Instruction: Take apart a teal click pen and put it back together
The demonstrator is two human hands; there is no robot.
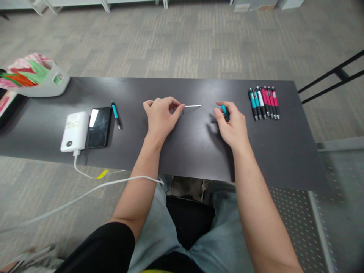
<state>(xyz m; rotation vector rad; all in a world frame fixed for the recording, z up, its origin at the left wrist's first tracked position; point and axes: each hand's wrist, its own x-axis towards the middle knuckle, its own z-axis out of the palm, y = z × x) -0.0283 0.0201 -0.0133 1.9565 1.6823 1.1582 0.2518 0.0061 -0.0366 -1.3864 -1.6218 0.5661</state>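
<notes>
My left hand [160, 115] rests on the dark table [193, 148] with its fingers pinched on the end of a thin white pen refill [192, 106], which points to the right just above the tabletop. My right hand [231, 123] is curled around a teal pen barrel [225, 112], of which only a short piece shows between the fingers. The two hands are apart, with a gap of bare table between them. A row of several teal, white and pink pens [264, 102] lies to the right of my right hand.
One teal pen [115, 114] lies left of my left hand. Beside it are a black phone [98, 126] and a white power bank [74, 131] with a white cable [93, 189] hanging off the front edge. A colourful bag [34, 76] sits at the far left.
</notes>
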